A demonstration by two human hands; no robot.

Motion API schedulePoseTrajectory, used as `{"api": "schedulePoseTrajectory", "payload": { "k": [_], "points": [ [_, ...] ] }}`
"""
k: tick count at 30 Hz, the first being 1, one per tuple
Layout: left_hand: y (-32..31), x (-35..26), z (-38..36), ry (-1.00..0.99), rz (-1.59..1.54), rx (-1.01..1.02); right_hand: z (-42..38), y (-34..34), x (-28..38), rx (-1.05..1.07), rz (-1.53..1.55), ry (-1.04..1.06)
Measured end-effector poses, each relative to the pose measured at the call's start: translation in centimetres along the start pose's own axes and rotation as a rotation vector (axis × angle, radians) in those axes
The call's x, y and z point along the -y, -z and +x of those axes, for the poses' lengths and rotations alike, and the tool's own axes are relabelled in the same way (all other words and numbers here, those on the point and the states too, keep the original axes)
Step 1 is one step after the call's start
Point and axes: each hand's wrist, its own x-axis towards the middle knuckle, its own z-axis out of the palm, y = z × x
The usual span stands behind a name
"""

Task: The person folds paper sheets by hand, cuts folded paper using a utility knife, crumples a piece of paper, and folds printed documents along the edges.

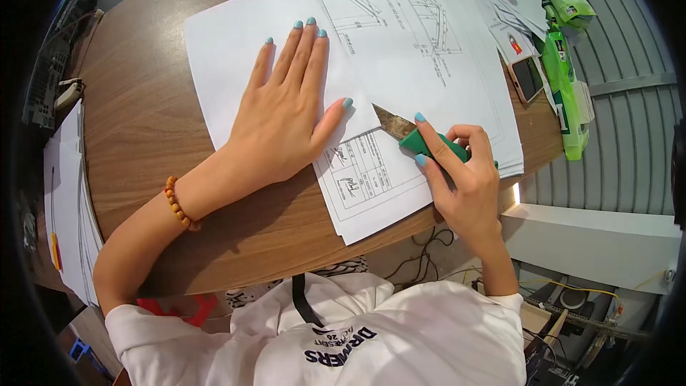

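My left hand (286, 111) lies flat with its fingers stretched out, pressing on a blank white sheet of paper (214, 50). That sheet rests over a stack of printed drawings (443, 93). In my right hand (463, 175) is a knife (397, 126) with a green handle and a worn, brownish blade. Its tip points left, right at the edge of the blank sheet, near my left thumb. Below the blade shows a printed table with signatures (357, 171) on the lower corner of the stack.
A phone (527, 78) lies at the right of the wooden table (143, 100), beside green packets (564, 93) and loose papers (511, 0). At the left stand a paper stack (71, 207) and a dark electronic device (53, 64). Cables (425, 254) hang below the front edge.
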Motion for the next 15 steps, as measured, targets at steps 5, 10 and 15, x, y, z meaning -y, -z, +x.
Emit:
{"api": "schedulePoseTrajectory", "payload": {
  "k": [5,10,15],
  "points": [
    [0.2,-0.2,0.0,0.045,0.026,0.09,0.7,-0.3,0.0,-0.012,-0.006,0.015],
    [0.1,-0.4,-0.1,0.059,0.033,0.087,2.0,-1.1,0.0,-0.038,-0.013,0.042],
    [-0.6,-0.1,-0.2,0.023,-0.016,-0.037,3.4,-1.7,-0.2,-0.069,-0.02,0.089]
  ]
}}
